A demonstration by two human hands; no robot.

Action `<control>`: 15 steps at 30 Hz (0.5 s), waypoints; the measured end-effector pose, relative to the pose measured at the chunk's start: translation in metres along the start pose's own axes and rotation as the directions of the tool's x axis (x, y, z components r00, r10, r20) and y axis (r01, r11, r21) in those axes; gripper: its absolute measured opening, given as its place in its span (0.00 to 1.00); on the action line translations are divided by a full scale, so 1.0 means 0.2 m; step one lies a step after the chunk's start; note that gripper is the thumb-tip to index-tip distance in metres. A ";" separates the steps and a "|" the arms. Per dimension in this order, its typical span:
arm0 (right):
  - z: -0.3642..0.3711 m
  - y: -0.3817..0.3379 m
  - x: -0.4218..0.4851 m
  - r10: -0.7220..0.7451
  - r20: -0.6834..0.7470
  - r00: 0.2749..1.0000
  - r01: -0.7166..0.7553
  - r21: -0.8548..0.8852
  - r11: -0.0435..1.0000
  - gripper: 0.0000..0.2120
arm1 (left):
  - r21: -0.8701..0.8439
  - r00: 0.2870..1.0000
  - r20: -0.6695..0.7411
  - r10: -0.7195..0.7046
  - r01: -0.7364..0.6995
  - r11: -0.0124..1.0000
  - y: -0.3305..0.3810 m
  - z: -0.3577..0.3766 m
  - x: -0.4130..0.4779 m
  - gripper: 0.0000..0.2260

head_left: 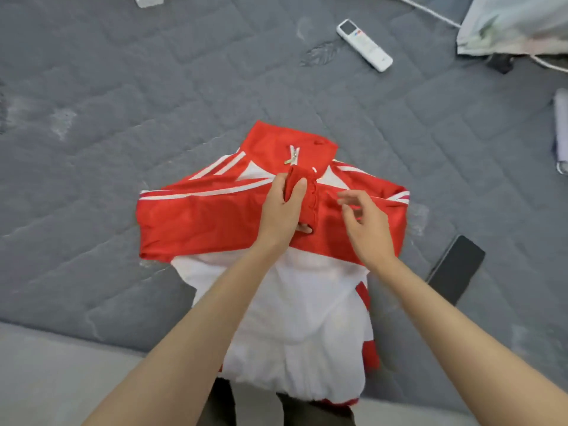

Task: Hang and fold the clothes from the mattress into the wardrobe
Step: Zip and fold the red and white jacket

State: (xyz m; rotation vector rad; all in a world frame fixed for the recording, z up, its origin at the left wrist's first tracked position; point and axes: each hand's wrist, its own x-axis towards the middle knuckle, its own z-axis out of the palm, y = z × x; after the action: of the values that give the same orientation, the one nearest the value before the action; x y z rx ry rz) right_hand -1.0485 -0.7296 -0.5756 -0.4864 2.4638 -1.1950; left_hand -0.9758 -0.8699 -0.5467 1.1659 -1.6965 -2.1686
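A red and white zip jacket (215,222) lies face up on the grey quilted mattress (123,87), collar away from the person and white lower body toward the near edge. Both red sleeves are folded across the chest and meet near the middle. The left hand (284,207) pinches a fold of red fabric just below the collar, thumb and fingers closed on it. The right hand (367,229) is over the right sleeve, fingers loosely spread and holding nothing; contact with the cloth cannot be determined. A white remote control (364,45) lies well beyond the jacket. A black phone (456,269) lies near the jacket's right side. A pale cloth (516,23) lies at the far right corner.
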 end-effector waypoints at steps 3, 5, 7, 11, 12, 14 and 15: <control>-0.20 0.16 -0.02 0.074 -0.071 0.995 -0.072 0.021 0.997 0.11 | 0.037 0.998 0.049 -0.030 0.028 0.999 -0.06 0.28 0.01 0.03; -0.32 0.26 -0.03 0.127 -0.094 0.988 -0.124 0.031 0.992 0.11 | 0.062 0.994 0.105 -0.040 0.033 0.998 -0.10 0.45 0.01 0.02; -0.42 0.34 -0.05 0.200 -0.112 0.973 -0.194 0.061 0.979 0.11 | 0.124 0.982 0.175 -0.072 0.051 0.991 -0.14 0.61 0.01 0.02; -0.51 0.44 -0.09 0.304 -0.164 0.939 -0.284 0.130 0.950 0.11 | 0.317 0.944 0.219 -0.246 0.170 0.933 -0.20 0.75 0.04 0.11; -0.51 0.44 -0.10 0.333 -0.165 0.928 -0.313 0.133 0.940 0.11 | 0.343 0.948 0.172 -0.266 0.196 0.919 -0.22 0.73 0.05 0.13; -0.48 0.45 -0.11 0.381 -0.167 0.909 -0.366 0.118 0.923 0.10 | 0.402 0.967 0.057 -0.249 0.206 0.892 -0.26 0.65 0.06 0.10; -0.47 0.45 -0.11 0.399 -0.175 0.900 -0.385 0.109 0.917 0.09 | 0.462 0.978 0.020 -0.208 0.175 0.870 -0.28 0.59 0.06 0.09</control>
State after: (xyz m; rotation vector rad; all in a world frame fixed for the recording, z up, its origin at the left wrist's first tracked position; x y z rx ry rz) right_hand -1.0850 -0.6039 -0.5897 0.1558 2.5017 -1.1961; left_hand -1.0424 -0.7672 -0.5950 1.4360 -2.3027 -1.9829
